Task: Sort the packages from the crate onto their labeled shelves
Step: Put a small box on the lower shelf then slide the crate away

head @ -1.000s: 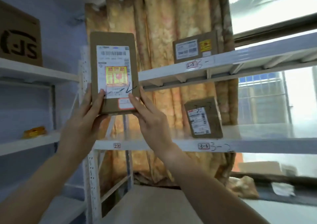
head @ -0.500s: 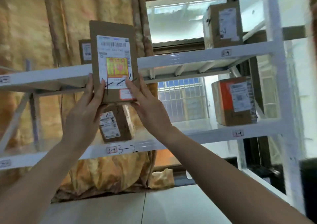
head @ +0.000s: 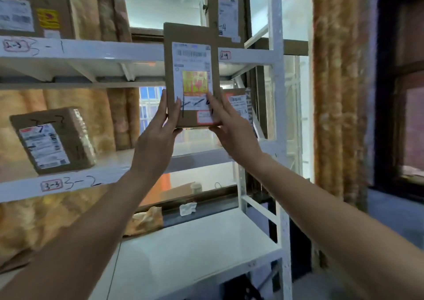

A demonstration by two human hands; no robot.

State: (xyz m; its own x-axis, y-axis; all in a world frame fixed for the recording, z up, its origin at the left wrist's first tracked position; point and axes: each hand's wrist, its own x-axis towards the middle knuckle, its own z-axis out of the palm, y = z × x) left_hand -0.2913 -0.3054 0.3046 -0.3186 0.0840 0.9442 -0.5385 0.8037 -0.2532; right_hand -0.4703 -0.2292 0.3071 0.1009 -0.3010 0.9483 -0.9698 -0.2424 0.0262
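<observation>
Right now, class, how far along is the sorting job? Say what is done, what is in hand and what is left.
Done: at least three packages already stand on shelves, one above the 3-1 mark, one above 3-2, one on the upper right shelf. In hand: the left hand and right hand hold a flat package upright before the rack. Left: shelving it; the crate is out of view.

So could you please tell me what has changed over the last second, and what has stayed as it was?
The view has swung right along the racks: the 3-2 shelf label and its parcel now lie far left, and the rack's right end post has come into view. Nothing was taken up or let go. The left hand and right hand still hold the flat package upright by its lower edge, label facing the camera.
</observation>
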